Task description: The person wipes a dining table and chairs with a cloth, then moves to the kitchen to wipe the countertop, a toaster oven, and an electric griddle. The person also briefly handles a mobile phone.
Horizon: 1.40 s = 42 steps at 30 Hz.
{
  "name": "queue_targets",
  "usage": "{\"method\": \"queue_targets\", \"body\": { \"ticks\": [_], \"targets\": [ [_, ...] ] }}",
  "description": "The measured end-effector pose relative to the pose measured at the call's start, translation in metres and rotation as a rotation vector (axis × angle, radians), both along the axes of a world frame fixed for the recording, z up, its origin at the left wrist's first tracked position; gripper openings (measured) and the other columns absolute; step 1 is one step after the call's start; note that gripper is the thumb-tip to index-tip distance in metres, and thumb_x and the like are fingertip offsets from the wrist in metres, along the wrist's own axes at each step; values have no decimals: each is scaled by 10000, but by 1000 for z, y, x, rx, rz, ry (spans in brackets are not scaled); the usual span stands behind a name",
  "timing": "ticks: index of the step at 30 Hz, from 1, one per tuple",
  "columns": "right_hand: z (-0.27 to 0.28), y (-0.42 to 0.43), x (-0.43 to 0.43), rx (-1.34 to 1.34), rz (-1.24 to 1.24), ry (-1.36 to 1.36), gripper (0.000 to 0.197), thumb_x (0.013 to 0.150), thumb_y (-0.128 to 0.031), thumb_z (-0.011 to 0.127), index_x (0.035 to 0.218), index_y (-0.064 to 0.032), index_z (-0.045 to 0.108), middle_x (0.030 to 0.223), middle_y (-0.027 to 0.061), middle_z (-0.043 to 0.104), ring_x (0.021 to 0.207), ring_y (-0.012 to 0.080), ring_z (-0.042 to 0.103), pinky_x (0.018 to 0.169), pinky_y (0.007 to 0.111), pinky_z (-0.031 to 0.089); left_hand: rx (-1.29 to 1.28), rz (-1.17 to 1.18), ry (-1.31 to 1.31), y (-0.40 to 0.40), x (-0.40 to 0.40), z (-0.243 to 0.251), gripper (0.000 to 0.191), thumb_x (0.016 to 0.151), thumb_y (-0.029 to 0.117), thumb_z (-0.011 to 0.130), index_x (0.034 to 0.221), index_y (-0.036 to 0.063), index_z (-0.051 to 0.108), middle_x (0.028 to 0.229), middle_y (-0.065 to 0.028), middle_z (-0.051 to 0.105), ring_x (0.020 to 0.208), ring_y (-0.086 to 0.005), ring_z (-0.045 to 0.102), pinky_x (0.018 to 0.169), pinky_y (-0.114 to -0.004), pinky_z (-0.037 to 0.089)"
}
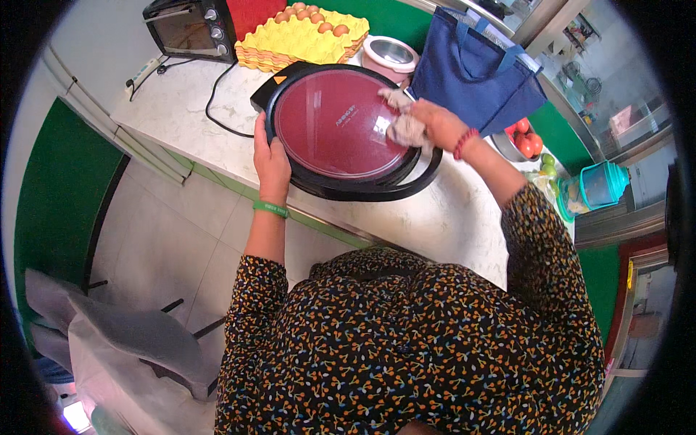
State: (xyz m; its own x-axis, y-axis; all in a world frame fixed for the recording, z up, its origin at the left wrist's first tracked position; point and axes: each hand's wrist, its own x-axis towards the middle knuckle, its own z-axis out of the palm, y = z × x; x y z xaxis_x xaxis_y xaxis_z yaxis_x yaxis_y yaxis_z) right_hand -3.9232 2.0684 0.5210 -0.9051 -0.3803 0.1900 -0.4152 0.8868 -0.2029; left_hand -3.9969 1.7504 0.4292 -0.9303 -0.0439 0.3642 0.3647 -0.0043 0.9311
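A round electric griddle [326,130] with a dark red lid and black rim lies on the marbled white countertop [429,217]. Against its left edge rests my left hand [272,163], fingers along the black rim near the hinge side. My right hand [437,125] grips a crumpled light cloth [408,125], which touches the right part of the lid. The griddle's looped black handle [429,176] points towards the lower right, below my right hand. A black cord runs from the griddle's left side.
Behind the griddle stand stacked yellow egg trays [304,41] with eggs, a lidded pink bowl [389,57] and a blue bag [478,76]. A toaster oven [190,30] is at back left. Tomatoes [524,141] and a turquoise container [592,190] stand right. A grey chair [147,331] is lower left.
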Motion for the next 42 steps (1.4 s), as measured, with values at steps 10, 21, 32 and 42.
{"method": "queue_targets", "body": {
  "ticks": [10, 21, 32, 42],
  "targets": [
    [1, -32, 74, 45, -230, 166, 249, 724, -89, 553, 957, -5, 582, 946, 183, 595, 877, 331, 563, 814, 402, 437, 53, 53, 81, 6, -1, -6, 411, 822, -24, 372, 1220, -1, 471, 1273, -162, 471, 1215, -259, 417, 1028, -308, 283],
    [-35, -109, 109, 5, 8, 500, 223, 713, -83, 540, 935, -82, 565, 989, 98, 550, 931, 256, 519, 824, 377, 416, 43, 9, 1, -5, -9, -17, 427, 827, 7, 367, 1237, -2, 484, 1270, -116, 473, 1170, -195, 438, 994, -280, 313],
    [-43, 43, 45, -498, -370, -77, 467, 851, -183, 587, 1263, -43, 416, 1200, 103, 537, 1113, 188, 509, 965, 306, 377, -86, 25, 6, -1, 6, 1, 358, 853, -2, 349, 1084, 65, 614, 1391, -203, 334, 1262, -274, 371, 1031, -300, 277],
    [-33, 11, -122, 3, -282, 76, 343, 856, -101, 419, 1185, -10, 448, 1088, 269, 557, 1056, 379, 532, 905, 408, 407, -154, 18, 0, -4, 6, 9, 366, 865, 3, 332, 1104, 76, 601, 1378, -226, 336, 1278, -296, 349, 1035, -303, 270]
  ]
}}
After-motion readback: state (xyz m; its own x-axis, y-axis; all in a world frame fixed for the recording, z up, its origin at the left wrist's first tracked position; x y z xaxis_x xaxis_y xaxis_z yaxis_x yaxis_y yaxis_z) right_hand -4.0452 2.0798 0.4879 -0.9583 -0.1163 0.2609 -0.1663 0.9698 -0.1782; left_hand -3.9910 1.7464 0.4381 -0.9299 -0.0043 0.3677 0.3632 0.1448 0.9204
